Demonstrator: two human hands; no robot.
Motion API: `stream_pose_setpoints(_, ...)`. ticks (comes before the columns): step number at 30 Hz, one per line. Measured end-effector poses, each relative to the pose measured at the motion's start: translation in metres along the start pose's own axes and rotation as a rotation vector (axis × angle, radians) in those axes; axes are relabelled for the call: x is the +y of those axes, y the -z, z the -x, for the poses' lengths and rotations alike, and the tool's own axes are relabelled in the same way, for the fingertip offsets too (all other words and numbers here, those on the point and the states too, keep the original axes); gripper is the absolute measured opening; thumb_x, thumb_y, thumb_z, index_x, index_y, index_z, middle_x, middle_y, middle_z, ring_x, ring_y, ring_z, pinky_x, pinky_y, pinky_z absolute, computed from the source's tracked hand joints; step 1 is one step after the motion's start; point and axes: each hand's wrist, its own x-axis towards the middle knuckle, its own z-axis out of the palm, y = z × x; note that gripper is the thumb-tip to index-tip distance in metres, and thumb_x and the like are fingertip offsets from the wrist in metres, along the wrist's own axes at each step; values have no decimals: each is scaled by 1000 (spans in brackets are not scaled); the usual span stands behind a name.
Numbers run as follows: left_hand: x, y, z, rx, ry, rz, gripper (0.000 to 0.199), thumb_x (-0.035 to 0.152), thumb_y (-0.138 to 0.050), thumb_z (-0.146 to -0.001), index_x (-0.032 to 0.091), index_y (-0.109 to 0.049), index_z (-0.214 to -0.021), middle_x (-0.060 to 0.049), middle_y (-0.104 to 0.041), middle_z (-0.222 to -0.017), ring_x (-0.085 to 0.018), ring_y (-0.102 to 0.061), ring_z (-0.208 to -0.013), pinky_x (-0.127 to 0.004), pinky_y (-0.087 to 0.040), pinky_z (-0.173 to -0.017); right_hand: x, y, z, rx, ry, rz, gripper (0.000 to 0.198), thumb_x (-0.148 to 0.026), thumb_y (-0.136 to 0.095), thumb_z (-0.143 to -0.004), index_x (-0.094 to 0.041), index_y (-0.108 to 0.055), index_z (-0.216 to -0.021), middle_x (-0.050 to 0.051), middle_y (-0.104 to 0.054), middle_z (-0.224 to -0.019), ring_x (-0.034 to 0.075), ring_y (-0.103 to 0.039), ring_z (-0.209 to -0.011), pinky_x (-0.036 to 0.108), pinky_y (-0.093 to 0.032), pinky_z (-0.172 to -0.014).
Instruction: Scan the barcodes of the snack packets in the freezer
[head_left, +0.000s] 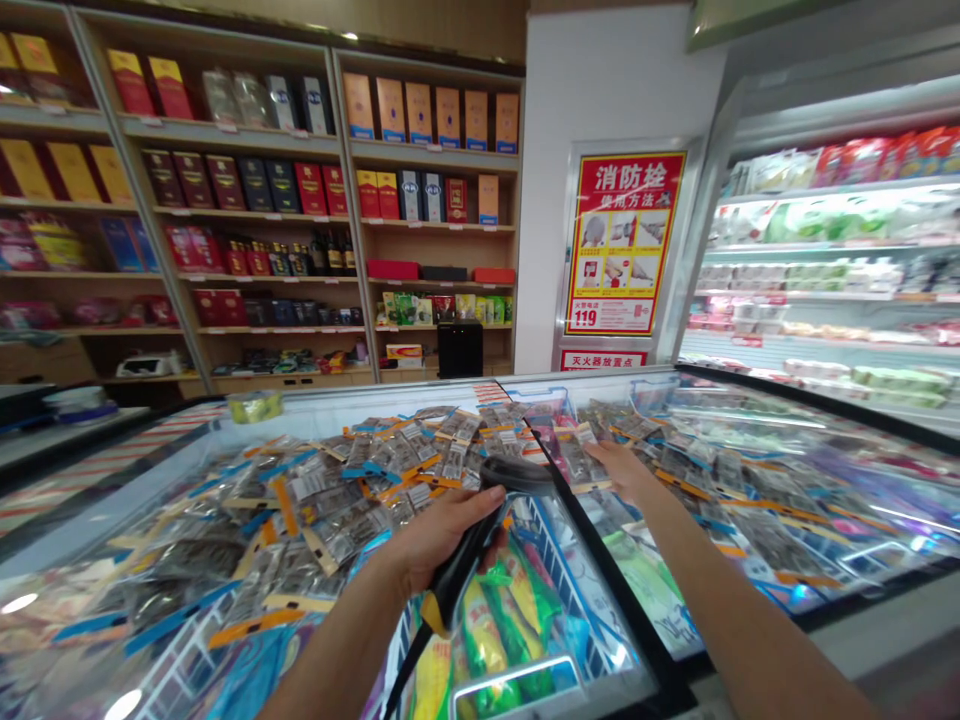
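Note:
My left hand point(439, 530) is wrapped around the handle of a black barcode scanner point(461, 575) with a yellow accent near its cord. The scanner's head points right, above the chest freezer's frame. Reaching over the right half of the freezer, my right hand point(621, 472) closes its fingers on the edge of a clear packet point(581, 455) with dark contents and a pale header strip. Similar packets point(420, 450) with orange, blue and tan strips lie heaped on both sides. Below the scanner, corn packs point(491, 625) in green and yellow wrapping sit in a wire basket point(559, 565).
A black frame bar point(611, 590) divides the freezer between my arms. Behind it stand shelves point(435, 228) of boxed goods and bottles. A red fire hydrant notice point(626, 240) hangs on the white pillar point(551, 110). A lit open cooler point(825, 245) is at the right.

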Motion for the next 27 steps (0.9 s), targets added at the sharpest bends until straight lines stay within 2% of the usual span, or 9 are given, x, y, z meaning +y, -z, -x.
stream_pose_setpoints(3, 1, -2, 0, 2, -10, 7, 39, 52, -55, -63, 14, -49, -67, -1, -56, -55, -7, -47, -41, -20, -32, -43, -5, -14, 1, -8, -68, -269, 19, -27, -37, -73, -21, -51, -84, 4, -66, -74, 18, -63, -67, 29, -49, -53)
stream_pose_setpoints(6, 0, -3, 0, 16, -15, 16, 40, 52, -55, -63, 13, -49, -66, -1, -56, -55, -7, -47, -41, -20, -32, -43, -10, -22, 2, 15, -113, -517, 18, -24, -39, -71, -22, -49, -87, 4, -66, -81, 18, -63, -71, 31, -51, -60)
stream_pose_setpoints(11, -2, -7, 1, -26, -21, 11, 39, 51, -53, -65, 12, -50, -66, -2, -56, -55, -7, -47, -41, -20, -32, -43, -15, -23, 4, 2, -180, -867, 23, -15, -48, -63, -19, -50, -85, 2, -65, -70, 19, -63, -66, 33, -51, -60)
stream_pose_setpoints(14, -3, -10, 1, -36, -30, 13, 37, 49, -53, -67, 12, -48, -66, -3, -56, -56, -8, -48, -42, -20, -33, -43, -17, -22, 6, -28, -192, -982, 23, -13, -49, -61, -19, -51, -83, 0, -64, -66, 17, -62, -61, 32, -51, -59)
stream_pose_setpoints(18, -1, -12, 0, 4, -33, 36, 37, 49, -54, -66, 13, -48, -67, -2, -55, -54, -8, -48, -41, -20, -33, -43, -18, -25, 7, -19, -85, -1033, 25, -13, -49, -62, -21, -52, -85, -3, -65, -70, 15, -62, -64, 28, -50, -59)
stream_pose_setpoints(21, 0, -12, 0, 1, -38, 56, 37, 49, -53, -66, 12, -48, -67, -2, -55, -54, -8, -48, -41, -19, -33, -41, -17, -29, 6, 20, -37, -1061, 27, -15, -50, -63, -23, -51, -88, -4, -65, -73, 14, -62, -65, 27, -50, -59)
stream_pose_setpoints(27, -1, -17, 3, -57, -11, 107, 39, 50, -56, -64, 12, -50, -70, -2, -55, -57, -8, -49, -43, -20, -35, -43, -12, -32, 3, 119, 15, -1116, 26, -17, -52, -62, -23, -50, -87, -6, -63, -64, 13, -61, -56, 25, -50, -52)
